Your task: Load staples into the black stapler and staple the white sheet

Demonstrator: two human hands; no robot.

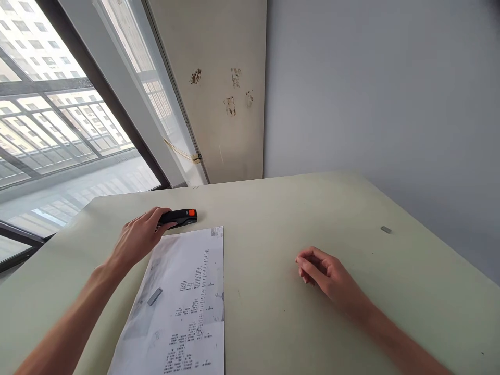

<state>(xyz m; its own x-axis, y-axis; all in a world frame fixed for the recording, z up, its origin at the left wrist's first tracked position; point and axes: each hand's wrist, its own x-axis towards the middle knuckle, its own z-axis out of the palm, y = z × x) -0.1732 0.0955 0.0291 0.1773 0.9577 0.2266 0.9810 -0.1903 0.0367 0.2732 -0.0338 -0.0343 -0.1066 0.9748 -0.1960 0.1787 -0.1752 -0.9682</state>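
Note:
My left hand (146, 232) is closed around the rear of a black stapler (182, 216) with an orange patch at its front end. The stapler is at the far edge of a printed sheet of paper (187, 312), pointing right. On the left part of that sheet lies a small grey strip of staples (155, 297). My right hand (326, 276) is over the table to the right of the paper, its fingers curled in and the thumb against the index finger. Nothing shows in it.
A pale green table (265, 208) spans the view. Another small grey strip of staples (386, 229) lies near its right edge. A grey-blue wall (371, 94) borders the table on the right, a marked cream panel (230, 135) the far side, and a window (58, 114) the left.

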